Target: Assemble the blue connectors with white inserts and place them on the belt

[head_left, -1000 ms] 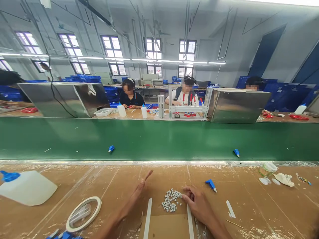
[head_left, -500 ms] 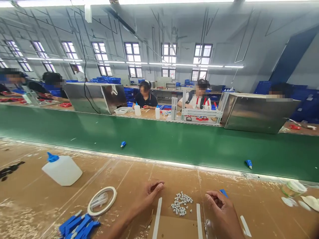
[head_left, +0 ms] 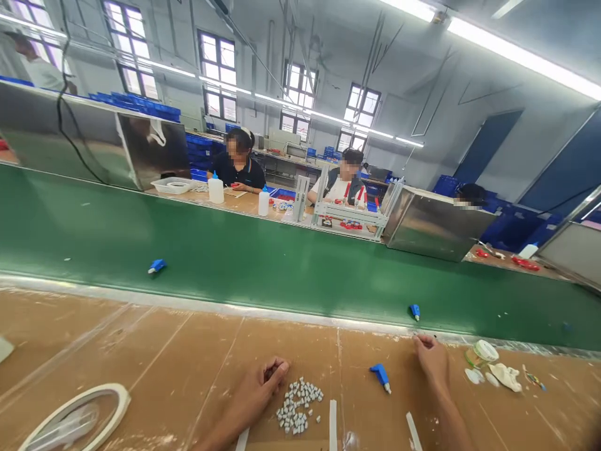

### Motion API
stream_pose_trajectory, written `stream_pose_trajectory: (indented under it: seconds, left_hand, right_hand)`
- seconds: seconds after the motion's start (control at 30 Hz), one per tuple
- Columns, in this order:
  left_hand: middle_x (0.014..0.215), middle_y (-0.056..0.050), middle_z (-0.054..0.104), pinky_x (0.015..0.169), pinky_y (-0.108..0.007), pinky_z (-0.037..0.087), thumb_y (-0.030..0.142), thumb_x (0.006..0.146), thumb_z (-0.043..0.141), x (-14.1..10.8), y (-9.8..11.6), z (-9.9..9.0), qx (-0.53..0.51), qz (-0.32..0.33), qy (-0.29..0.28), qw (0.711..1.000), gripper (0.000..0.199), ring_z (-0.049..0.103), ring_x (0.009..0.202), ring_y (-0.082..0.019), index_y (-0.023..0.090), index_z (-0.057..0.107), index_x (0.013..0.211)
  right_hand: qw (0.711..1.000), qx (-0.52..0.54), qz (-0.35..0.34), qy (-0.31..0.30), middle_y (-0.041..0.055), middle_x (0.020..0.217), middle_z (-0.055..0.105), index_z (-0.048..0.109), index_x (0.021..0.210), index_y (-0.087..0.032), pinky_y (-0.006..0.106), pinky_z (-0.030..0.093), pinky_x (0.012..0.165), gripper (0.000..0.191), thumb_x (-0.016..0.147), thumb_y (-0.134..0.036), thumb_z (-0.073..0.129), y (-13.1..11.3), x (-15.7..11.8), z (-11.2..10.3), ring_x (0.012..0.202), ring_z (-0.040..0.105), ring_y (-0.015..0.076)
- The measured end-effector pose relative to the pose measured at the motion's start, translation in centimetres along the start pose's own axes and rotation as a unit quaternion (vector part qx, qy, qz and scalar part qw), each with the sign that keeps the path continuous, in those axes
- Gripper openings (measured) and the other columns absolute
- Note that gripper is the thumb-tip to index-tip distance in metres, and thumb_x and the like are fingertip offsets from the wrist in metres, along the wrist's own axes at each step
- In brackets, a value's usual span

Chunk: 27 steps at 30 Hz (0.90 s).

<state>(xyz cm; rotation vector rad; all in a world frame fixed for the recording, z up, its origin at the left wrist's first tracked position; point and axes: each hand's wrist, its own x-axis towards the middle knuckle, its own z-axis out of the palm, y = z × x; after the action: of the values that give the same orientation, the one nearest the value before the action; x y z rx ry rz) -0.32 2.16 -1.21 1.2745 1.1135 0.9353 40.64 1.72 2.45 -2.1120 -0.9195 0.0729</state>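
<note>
Just left of a pile of small grey pieces [head_left: 299, 404], my left hand [head_left: 263, 389] hovers low over the brown table [head_left: 188, 369], thumb and fingers curled together; what they may hold is hidden. My right hand [head_left: 431, 358] reaches to the table's far edge, fingertips pinched, with any held item too small to tell. Beyond it, a blue piece with a pale tip [head_left: 414, 312] lies on the green belt [head_left: 282, 269]. Another blue piece [head_left: 380, 378] lies on the table between my hands.
A tape roll [head_left: 123, 401] is at the lower left. White strips [head_left: 333, 426] mark the table near the pile. A jar [head_left: 482, 353] and a crumpled cloth [head_left: 506, 377] are on the right. Across the belt, people sit beside bottles [head_left: 216, 189], a metal frame and steel boxes [head_left: 436, 222].
The view has turned right and tilted. My right hand has moved forward to the belt's edge, uncovering the blue piece on the table. My left hand remains beside the grey pile.
</note>
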Motion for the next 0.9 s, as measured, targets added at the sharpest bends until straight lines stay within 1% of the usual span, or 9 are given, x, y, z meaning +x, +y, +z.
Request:
stream_pose_trajectory:
  seconds: [0.13,0.33,0.5,0.6,0.63,0.7,0.77,0.8,0.9]
  left_hand:
    - [0.057,0.002,0.055,0.05,-0.025,0.037,0.078,0.065,0.059,-0.1,-0.4,0.3,-0.021,-0.002,0.022,1.0,0.061,0.048,0.053,-0.015,0.019,0.069,0.071]
    - [0.056,0.001,0.055,0.045,-0.024,0.037,0.083,0.061,0.058,0.7,-2.3,0.8,-0.058,-0.013,0.048,0.997,0.066,0.047,0.05,-0.013,0.019,0.071,0.072]
    - [0.056,0.001,0.057,0.046,-0.024,0.041,0.081,0.062,0.061,0.7,-1.9,0.4,-0.092,-0.002,0.077,0.993,0.065,0.05,0.049,-0.013,0.018,0.072,0.074]
    - [0.061,-0.001,0.063,0.055,-0.025,0.048,0.075,0.062,0.068,0.2,-0.2,-0.3,-0.122,0.028,0.099,0.987,0.058,0.058,0.058,-0.016,0.019,0.073,0.077]
    - [0.063,-0.002,0.066,0.059,-0.026,0.049,0.072,0.063,0.07,-0.1,0.5,-0.4,-0.131,0.034,0.091,0.987,0.055,0.06,0.062,-0.017,0.019,0.074,0.079]
    - [0.069,-0.004,0.069,0.063,-0.027,0.051,0.067,0.065,0.073,-0.8,1.6,-0.3,-0.157,0.031,0.046,0.986,0.052,0.063,0.066,-0.018,0.018,0.075,0.084]
    - [0.076,-0.007,0.072,0.062,-0.028,0.051,0.064,0.065,0.075,-1.6,2.2,0.6,-0.192,0.009,-0.018,0.981,0.053,0.065,0.068,-0.019,0.017,0.074,0.091]
    - [0.079,-0.008,0.073,0.062,-0.029,0.052,0.062,0.063,0.077,-2.1,2.3,1.2,-0.208,-0.003,-0.051,0.977,0.055,0.066,0.07,-0.02,0.017,0.073,0.093]
    - [0.084,-0.01,0.074,0.068,-0.03,0.053,0.059,0.058,0.083,-3.0,1.8,3.2,-0.245,-0.023,-0.102,0.964,0.058,0.068,0.074,-0.02,0.015,0.072,0.095]
  right_hand:
    - [0.992,-0.109,0.055,-0.012,0.0088,0.126,0.062,0.059,0.123,-0.018,0.046,0.056,0.087,0.031,0.095,-0.031,0.063,-2.0,3.8,2.4,0.105,0.065,0.0254]
    - [0.978,-0.174,0.112,-0.023,0.0091,0.127,0.062,0.059,0.124,-0.019,0.047,0.056,0.088,0.032,0.096,-0.032,0.062,-3.7,6.0,3.4,0.105,0.065,0.0257]
    - [0.988,-0.119,0.057,-0.078,0.0083,0.126,0.063,0.061,0.12,-0.019,0.045,0.056,0.087,0.027,0.096,-0.029,0.062,-5.3,5.4,2.2,0.103,0.065,0.024]
    - [0.989,-0.021,-0.012,-0.143,0.0052,0.1,0.07,0.066,0.102,-0.016,0.036,0.058,0.073,0.018,0.097,-0.031,0.058,-6.3,1.2,1.8,0.084,0.068,0.0187]
    - [0.983,0.019,-0.038,-0.176,0.004,0.083,0.071,0.068,0.094,-0.015,0.032,0.057,0.064,0.027,0.098,-0.036,0.052,-6.6,-1.1,1.8,0.072,0.068,0.0185]
    - [0.965,0.092,-0.081,-0.233,0.0021,0.067,0.068,0.068,0.083,-0.016,0.029,0.054,0.052,0.041,0.094,-0.05,0.049,-7.1,-6.5,2.0,0.055,0.064,0.0175]
    - [0.946,0.143,-0.115,-0.266,0.0024,0.062,0.068,0.068,0.078,-0.018,0.028,0.052,0.048,0.047,0.089,-0.06,0.051,-7.5,-12.0,2.2,0.052,0.064,0.019]
    - [0.938,0.164,-0.143,-0.27,0.003,0.063,0.069,0.069,0.083,-0.019,0.028,0.053,0.048,0.042,0.088,-0.057,0.055,-7.7,-14.5,2.4,0.057,0.067,0.021]
    - [0.894,0.144,-0.397,-0.15,0.0052,0.072,0.071,0.07,0.095,-0.02,0.028,0.056,0.056,0.015,0.092,-0.029,0.058,-8.4,-19.5,2.7,0.06,0.069,0.0198]
